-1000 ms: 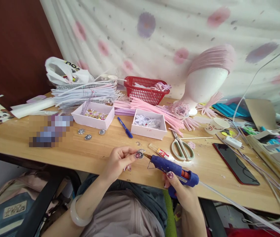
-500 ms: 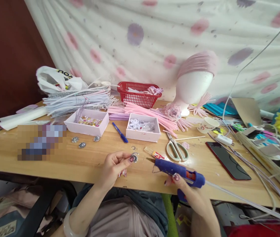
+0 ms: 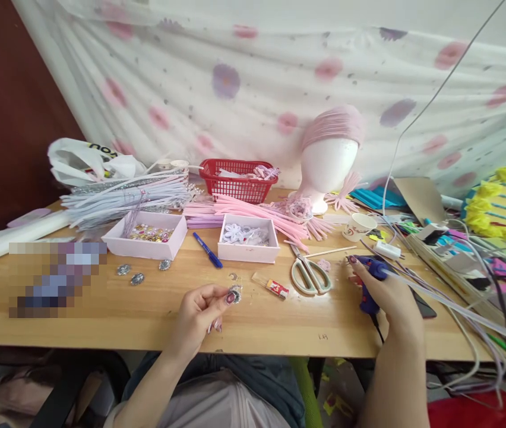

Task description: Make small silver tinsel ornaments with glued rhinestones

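Observation:
Between thumb and fingers, my left hand [image 3: 202,312] pinches a round silver rhinestone button [image 3: 235,293] above the front of the table. My right hand [image 3: 389,297] grips a blue hot glue gun [image 3: 370,297] over on the right, beside the phone [image 3: 424,306], which it partly covers. A clear glue stick [image 3: 453,300] runs out of the gun's back end. Several similar silver buttons [image 3: 137,279] lie on the table to the left. Scissors [image 3: 310,274] with pale handles and a small clear packet with a red label [image 3: 277,289] rest between my hands.
Behind are a white box of gems [image 3: 177,244], a white box of pale pieces [image 3: 248,254], a blue pen [image 3: 208,251], pink pipe cleaners [image 3: 253,211], a red basket [image 3: 239,189] and a foam head [image 3: 328,163]. A paper cup [image 3: 360,226] and cables [image 3: 467,333] are at right.
My right hand has carried the glue gun rightward, away from my left hand, to beside the phone. My left hand still holds the button. The camera view has shifted slightly.

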The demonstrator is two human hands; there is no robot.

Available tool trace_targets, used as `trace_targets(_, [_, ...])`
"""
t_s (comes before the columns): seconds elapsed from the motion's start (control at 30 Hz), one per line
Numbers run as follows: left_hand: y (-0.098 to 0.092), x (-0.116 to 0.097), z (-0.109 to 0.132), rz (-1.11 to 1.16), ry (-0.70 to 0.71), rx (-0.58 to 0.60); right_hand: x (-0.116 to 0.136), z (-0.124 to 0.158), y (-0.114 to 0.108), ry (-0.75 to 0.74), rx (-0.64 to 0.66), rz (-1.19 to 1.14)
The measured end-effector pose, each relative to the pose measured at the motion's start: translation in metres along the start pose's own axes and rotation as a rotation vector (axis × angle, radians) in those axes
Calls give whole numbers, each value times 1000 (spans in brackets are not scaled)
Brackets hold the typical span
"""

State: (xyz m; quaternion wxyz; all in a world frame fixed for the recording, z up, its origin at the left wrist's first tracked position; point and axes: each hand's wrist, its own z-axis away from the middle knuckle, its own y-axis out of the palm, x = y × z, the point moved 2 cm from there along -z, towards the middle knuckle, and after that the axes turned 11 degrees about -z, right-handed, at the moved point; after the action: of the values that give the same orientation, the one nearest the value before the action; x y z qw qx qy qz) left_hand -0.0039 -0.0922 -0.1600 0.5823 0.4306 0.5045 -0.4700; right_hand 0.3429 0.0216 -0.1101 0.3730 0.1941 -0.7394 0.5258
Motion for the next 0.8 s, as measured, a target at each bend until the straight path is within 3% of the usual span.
trace_targets(0.1, [0, -1, 0, -1, -2, -7, -8, 7, -3, 113, 65, 47])
trace_targets(0.23, [0, -5, 2, 14, -20, -15, -17, 45, -31, 127, -56, 129])
trace_targets(0.3, [0, -7, 3, 32, -27, -18, -17, 71, -43, 46, 57, 109])
trace_targets(0.37, [1, -8, 3, 45, -28, -18, -5, 96, -44, -107, 321, 4])
trace_targets(0.43, [1, -9, 3, 48, -27, -20, 19, 118, -32, -290, 588, -87])
trace_targets(0.47, [1, -9, 3, 48, -26, -19, 34, 125, -22, -387, 636, -143])
trace_targets(0.63, [0, -9, 4, 5, -26, 41, 95, 136, 45, -830, 386, -413])
trace_targets(0.7, [-1, -10, 4, -12, -31, 66, 101, 136, 66, -925, 363, -416])
trace_targets(0.8, [-2, -11, 5, -5, -41, 82, 98, 136, 79, -980, 373, -423])
